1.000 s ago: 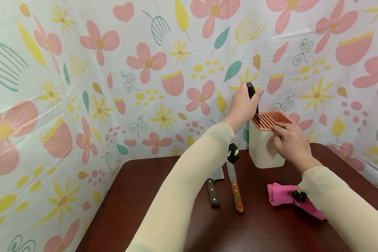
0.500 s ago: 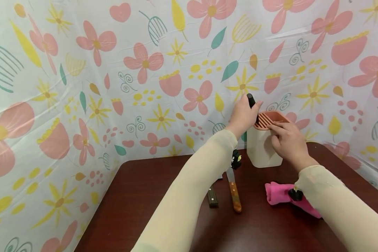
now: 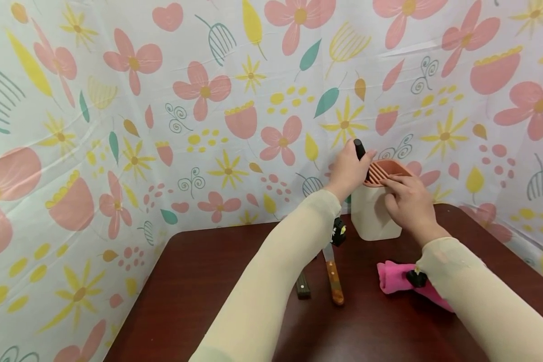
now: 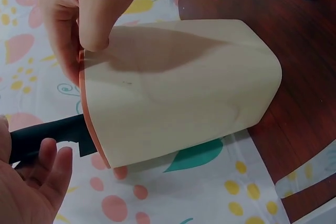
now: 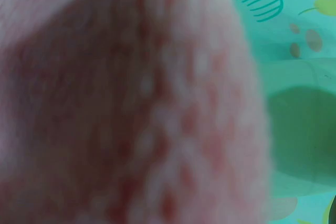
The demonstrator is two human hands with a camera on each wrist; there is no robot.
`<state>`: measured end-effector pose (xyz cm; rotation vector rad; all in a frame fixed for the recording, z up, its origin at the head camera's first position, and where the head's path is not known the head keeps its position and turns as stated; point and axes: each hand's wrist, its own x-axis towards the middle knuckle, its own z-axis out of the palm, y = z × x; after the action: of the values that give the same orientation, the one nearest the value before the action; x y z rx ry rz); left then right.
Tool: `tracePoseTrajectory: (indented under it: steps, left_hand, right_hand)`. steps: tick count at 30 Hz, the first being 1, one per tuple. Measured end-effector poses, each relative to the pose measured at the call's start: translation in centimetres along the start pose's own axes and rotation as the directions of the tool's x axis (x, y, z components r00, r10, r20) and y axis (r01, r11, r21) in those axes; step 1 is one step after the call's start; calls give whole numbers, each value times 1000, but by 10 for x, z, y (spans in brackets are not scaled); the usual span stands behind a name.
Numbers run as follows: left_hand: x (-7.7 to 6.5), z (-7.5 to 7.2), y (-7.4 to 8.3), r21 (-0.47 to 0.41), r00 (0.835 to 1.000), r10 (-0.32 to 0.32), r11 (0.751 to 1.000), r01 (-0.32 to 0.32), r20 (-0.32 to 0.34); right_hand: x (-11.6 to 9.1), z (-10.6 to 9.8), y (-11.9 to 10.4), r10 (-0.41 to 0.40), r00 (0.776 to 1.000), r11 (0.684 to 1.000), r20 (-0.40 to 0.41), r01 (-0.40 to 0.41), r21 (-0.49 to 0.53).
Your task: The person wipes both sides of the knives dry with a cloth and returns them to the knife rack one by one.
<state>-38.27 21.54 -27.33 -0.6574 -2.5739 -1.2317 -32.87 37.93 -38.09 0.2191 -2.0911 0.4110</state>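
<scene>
At the back of the table, my left hand (image 3: 347,172) grips the black handle of a knife (image 3: 359,149). The handle stands tilted at the left end of the slotted top of a cream knife block (image 3: 372,216). The blade is hidden inside the block. With the thumb on the outer wall and fingers over the orange rim, my right hand (image 4: 94,11) holds the block. In the left wrist view the knife's handle (image 4: 50,132) reaches close to the rim. A blurred stretch of skin fills most of the right wrist view.
A wooden-handled knife (image 3: 334,284) lies in front of the block. Left of it, a dark handle (image 3: 303,287) shows, partly covered by my left sleeve. A pink rolled cloth-like thing (image 3: 394,277) lies by my right forearm. A flowered curtain (image 3: 253,90) stands behind the table (image 3: 208,291).
The knife and my left hand have moved down, with the handle sinking closer to the slots. My right hand keeps its place on the block. The view has shifted slightly.
</scene>
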Motion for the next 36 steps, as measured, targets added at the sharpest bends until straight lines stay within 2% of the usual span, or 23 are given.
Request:
tracePoseTrajectory:
  steps: [11, 15, 22, 27, 33, 36]
  left_hand:
    - [2, 0, -1, -35, 998, -61, 998, 61, 2]
    - [2, 1, 0, -50, 999, -43, 998, 44, 9]
    - [4, 2, -1, -15, 999, -12, 1000, 13, 38]
    - [4, 3, -4, -51, 999, 3, 999, 0, 52]
    - [0, -4, -4, 4, 996, 2, 1000, -3, 93]
    - [-4, -12, -3, -27, 989, 30, 999, -26, 144]
  right_hand:
    - [1, 2, -6, 22, 1000, 1000, 16, -22, 20]
    - [2, 2, -6, 30, 999, 999, 23, -31, 22]
    - [3, 1, -6, 41, 999, 999, 26, -42, 18]
    - [2, 4, -6, 43, 998, 999, 37, -43, 25]
    - [1, -1, -4, 31, 997, 999, 66, -33, 33]
    - [2, -6, 0, 17, 996, 999, 93, -21, 40]
